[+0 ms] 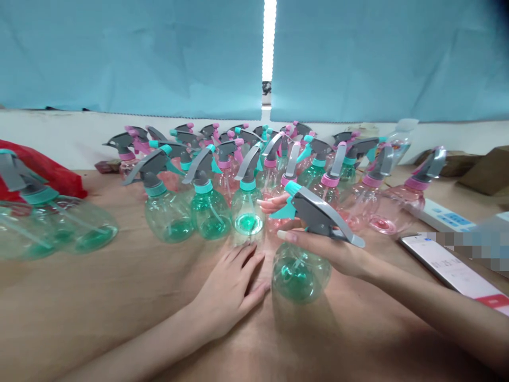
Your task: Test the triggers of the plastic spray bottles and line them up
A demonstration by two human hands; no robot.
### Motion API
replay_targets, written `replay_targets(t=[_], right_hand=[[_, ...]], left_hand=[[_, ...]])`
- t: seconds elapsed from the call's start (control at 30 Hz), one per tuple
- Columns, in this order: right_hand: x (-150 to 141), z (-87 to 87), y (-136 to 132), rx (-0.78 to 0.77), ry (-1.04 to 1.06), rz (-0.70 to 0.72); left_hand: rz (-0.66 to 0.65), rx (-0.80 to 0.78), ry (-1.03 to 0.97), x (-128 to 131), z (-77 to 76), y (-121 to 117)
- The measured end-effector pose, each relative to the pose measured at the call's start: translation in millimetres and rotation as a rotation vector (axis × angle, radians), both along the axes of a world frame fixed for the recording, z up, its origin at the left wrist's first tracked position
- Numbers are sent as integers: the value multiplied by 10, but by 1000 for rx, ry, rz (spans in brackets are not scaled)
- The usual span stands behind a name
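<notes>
Spray bottle [301,278] with see-through green sides and a gray and teal top is in the right hand [330,249], just right of the middle of the counter [159,302]; the fingers wrap around its neck, under the gray top; it is hard to tell if its bottom touches the counter or is a bit above it; the left hand [222,297] lies palm down on the counter, fingers a little apart, with nothing in it, and its thumb is near the bottle's side. Past the hands, three green bottles [210,217] stand in a row; lots of pink bottles [360,199] and more green ones crowd behind and to the right; far left, blurry green bottles [95,233] sit in front of red plastic [67,183]; a phone [445,270] lies on the right; at the back, blue cloth [119,58] hangs above a white wall [51,132], with a bright light [269,42] down its middle.
</notes>
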State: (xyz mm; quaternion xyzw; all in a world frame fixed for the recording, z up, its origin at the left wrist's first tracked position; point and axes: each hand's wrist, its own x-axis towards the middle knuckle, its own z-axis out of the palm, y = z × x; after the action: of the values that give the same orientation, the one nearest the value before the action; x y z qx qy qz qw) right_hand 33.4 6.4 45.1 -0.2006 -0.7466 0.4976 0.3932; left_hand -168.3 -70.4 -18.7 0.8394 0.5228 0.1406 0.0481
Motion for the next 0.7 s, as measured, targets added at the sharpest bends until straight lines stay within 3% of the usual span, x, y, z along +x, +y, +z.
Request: replay_targets(t=[0.33,0.7], right_hand=[[3,-42,8,55,41,8],[-6,-54,-9,32,-4,-112]], left_hand=[[-8,10,0,-8,-12,-4],[-5,14,10,-2,2,-6]])
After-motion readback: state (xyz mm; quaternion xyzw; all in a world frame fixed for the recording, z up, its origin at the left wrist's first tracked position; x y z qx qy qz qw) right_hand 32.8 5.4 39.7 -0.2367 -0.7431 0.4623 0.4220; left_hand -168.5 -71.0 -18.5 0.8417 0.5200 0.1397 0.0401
